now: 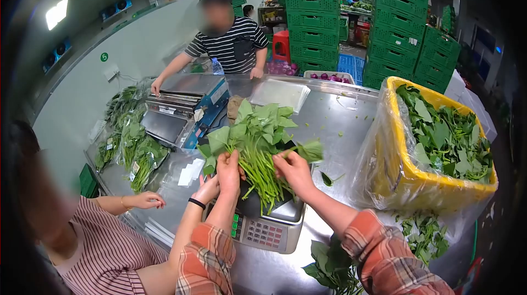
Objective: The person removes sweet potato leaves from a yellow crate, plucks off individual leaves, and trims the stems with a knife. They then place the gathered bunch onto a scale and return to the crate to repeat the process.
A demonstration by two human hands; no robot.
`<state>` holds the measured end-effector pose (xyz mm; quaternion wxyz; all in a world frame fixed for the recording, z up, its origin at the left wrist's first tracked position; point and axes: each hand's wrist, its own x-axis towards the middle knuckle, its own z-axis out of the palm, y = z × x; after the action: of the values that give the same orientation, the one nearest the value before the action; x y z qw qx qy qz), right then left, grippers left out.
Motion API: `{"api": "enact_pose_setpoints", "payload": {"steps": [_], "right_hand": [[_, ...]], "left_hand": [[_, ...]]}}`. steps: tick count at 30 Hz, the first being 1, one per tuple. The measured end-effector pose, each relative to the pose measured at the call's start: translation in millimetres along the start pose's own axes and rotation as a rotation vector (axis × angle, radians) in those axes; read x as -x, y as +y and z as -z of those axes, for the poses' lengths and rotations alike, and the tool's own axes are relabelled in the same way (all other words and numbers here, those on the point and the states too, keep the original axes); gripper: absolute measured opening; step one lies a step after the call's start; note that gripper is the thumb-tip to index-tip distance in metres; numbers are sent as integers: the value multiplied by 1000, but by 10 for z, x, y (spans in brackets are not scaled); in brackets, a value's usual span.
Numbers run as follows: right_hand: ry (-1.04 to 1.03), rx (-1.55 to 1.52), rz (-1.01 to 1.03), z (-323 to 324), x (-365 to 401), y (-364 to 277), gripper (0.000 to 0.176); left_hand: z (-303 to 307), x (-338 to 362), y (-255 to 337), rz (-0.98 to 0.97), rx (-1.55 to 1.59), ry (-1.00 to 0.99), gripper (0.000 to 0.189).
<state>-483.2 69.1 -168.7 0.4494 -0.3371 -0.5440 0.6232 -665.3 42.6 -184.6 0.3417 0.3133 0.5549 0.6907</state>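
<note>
A bunch of leafy greens [258, 158] with long pale-green stems lies over the dark platform of a digital scale [268, 233]. My left hand [229, 173] is closed around the left side of the bunch. At its right side, my right hand [295, 173] has its fingers pinched at the stems, and a leaf [310, 151] sticks out just behind them. A co-worker's hand [206, 189] with a black wristband is right beside my left wrist. On the metal table [335, 114], a loose leaf [328, 180] lies right of the scale.
A yellow crate [403, 152] lined with plastic holds greens at the right. Bagged greens [134, 147] lie at the left. A wrapping machine [184, 116] stands across the table beside a person in a striped shirt [236, 45]. Green crates [313, 20] are stacked behind. More greens [332, 265] lie in front.
</note>
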Motion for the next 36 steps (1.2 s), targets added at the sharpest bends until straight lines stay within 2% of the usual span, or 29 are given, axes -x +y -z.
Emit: {"api": "enact_pose_setpoints", "payload": {"steps": [4,7,9,10,13,16,18,19,22,23,24,26,29,32,33,36], "right_hand": [[57,388,142,-379,-471,87,23],[-14,-52,-98,-368,-455,73,21],[-64,-244,-59,-317,-249,58,18],[-88,-338,-39,-265,-134,82,16],[-190,-359,-62,-95,160,116,14],[-237,-324,-94,30,184,181,14],[-203,-322,-67,27,64,219,15],[-203,-414,-88,18,26,152,14],[-238,-458,-21,8,-129,167,15],[-228,-422,-34,-20,-148,128,14],[-222,-423,-18,-23,-168,119,14],[-209,-420,6,-5,-200,115,15],[-139,-416,31,115,-194,-114,15],[-150,-403,39,177,-78,-76,16],[-157,-394,32,206,-77,-72,16],[-109,-393,43,257,-77,-64,15]], "left_hand": [[-106,100,115,-33,16,-20,26],[-98,51,80,43,108,40,23],[-47,-57,-70,97,225,101,20],[-32,-85,-111,91,187,119,19],[-38,-142,-192,73,91,171,19],[-23,-205,-210,108,-168,151,31],[9,-204,-168,-57,-410,208,47],[28,-205,-129,-144,-533,239,55],[-99,-90,121,-72,-396,310,76],[-178,37,269,-55,-637,205,86],[-198,-12,44,-315,-776,182,89],[-235,93,86,-159,-600,29,89],[-185,23,-9,-264,-451,66,81],[-164,86,122,-364,-601,132,74],[-156,85,181,-305,-599,143,69],[-94,47,123,-308,-662,121,67]]}}
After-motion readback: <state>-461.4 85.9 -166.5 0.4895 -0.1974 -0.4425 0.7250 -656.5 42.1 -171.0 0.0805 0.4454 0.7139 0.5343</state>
